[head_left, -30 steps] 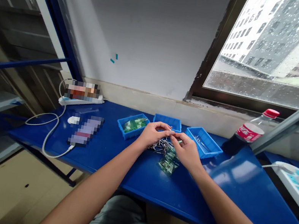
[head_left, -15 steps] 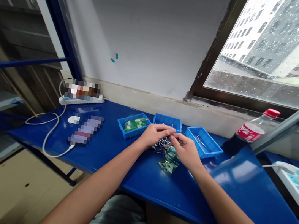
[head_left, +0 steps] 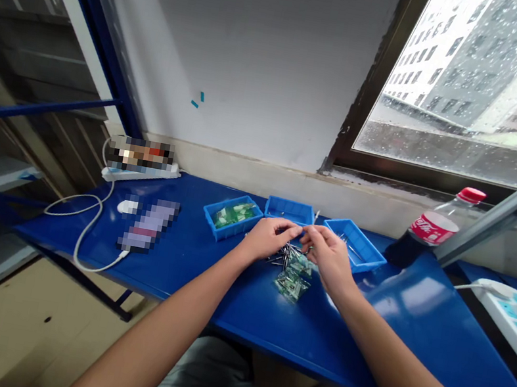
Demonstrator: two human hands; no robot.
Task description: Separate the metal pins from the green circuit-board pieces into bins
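My left hand (head_left: pixel 271 237) and my right hand (head_left: pixel 327 251) meet at the fingertips above the table, both pinched closed. A slim, pale, pointed piece (head_left: pixel 317 216) sticks up from the right hand's fingers; its lower end is hidden. Whatever lies between the left fingertips is too small to make out. Below the hands lies a pile of slim silver metal pieces (head_left: pixel 280 257). Against it rest clear-and-green plastic packets (head_left: pixel 291 286) with small parts inside.
Three blue trays stand behind: a left tray (head_left: pixel 218 237) with green packets, a middle tray (head_left: pixel 291 204), and a right tray (head_left: pixel 366 266) with slim metal pieces. A cola bottle (head_left: pixel 432 227) stands right. A phone (head_left: pixel 150 224) on a white cable (head_left: pixel 80 242) lies left.
My right hand has shifted slightly right and turned, and the slim piece now stands up beside it rather than between the hands. My left hand has barely moved.
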